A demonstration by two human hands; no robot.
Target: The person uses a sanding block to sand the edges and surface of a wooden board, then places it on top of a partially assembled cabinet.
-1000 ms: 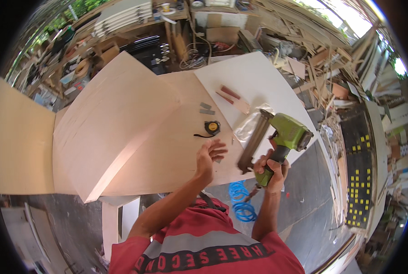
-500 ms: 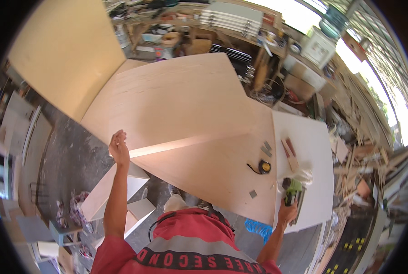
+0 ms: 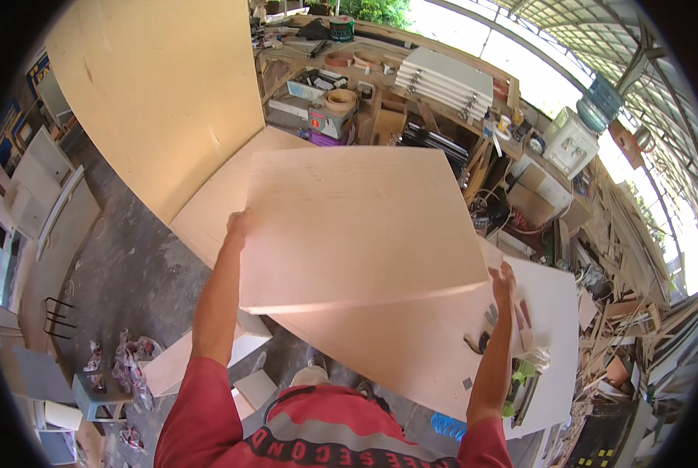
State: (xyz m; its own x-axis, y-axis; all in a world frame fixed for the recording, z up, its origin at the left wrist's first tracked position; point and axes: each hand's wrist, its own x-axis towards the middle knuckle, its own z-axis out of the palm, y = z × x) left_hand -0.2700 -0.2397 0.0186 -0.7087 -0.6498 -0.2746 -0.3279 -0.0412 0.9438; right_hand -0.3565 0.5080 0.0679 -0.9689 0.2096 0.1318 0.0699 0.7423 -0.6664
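A light wooden box-like panel [image 3: 356, 226] sits tilted above a larger wooden sheet [image 3: 364, 343]. My left hand [image 3: 240, 224] is closed on its left edge, the fingertips hidden. My right hand [image 3: 504, 282] is beside the panel's right corner, fingers apart, with a small gap between. Below my right forearm, a green and black nail gun [image 3: 523, 382] rests on a white board [image 3: 548, 335]. The forearm partly covers a black and yellow tape measure [image 3: 484, 341]. A brown-and-tan strip [image 3: 525, 327] and small grey pieces [image 3: 491, 313] lie close by.
A tall yellowish board [image 3: 161, 101] stands at the far left. Behind is a cluttered bench with stacked white panels [image 3: 446, 82] and tape rolls [image 3: 341, 100]. Scrap wood [image 3: 630, 288] piles up at right. A blue stool [image 3: 103, 394] and a coiled blue hose [image 3: 448, 426] are near the floor.
My right hand has let go of the nail gun, now lying on the white board, and moved up to the panel's corner. My left hand has taken the panel's left edge; the panel has turned.
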